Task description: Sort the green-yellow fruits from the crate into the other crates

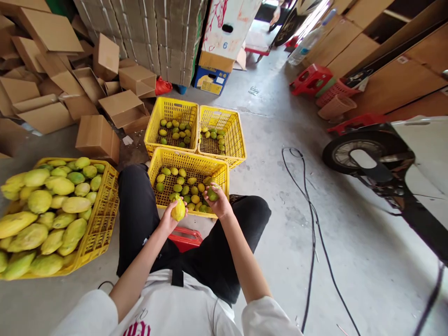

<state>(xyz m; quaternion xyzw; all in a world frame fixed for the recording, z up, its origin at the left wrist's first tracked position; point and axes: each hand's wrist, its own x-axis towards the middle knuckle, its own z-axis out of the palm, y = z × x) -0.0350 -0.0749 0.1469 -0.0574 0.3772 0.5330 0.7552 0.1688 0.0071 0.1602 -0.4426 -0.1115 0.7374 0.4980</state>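
Note:
My left hand (pixel 169 220) is closed around a yellow lemon (pixel 178 211), held upright just above the near rim of the closest yellow crate (pixel 156 173). A greener lemon (pixel 212 193) sits in my right hand (pixel 221 205), the fingers curled about it, over that crate's right side. Several green and yellow lemons (pixel 185 190) lie loosely across the crate floor below. Part of the crate's near edge is hidden by my hands.
Behind stand two more yellow crates (pixel 193 112) (pixel 241 140) with some lemons. To my left, another crate (pixel 100 224) is heaped with lemons. Cardboard boxes (pixel 96 135) are piled beyond it. A black cable (pixel 312 214) and a motorbike wheel (pixel 364 151) are at right.

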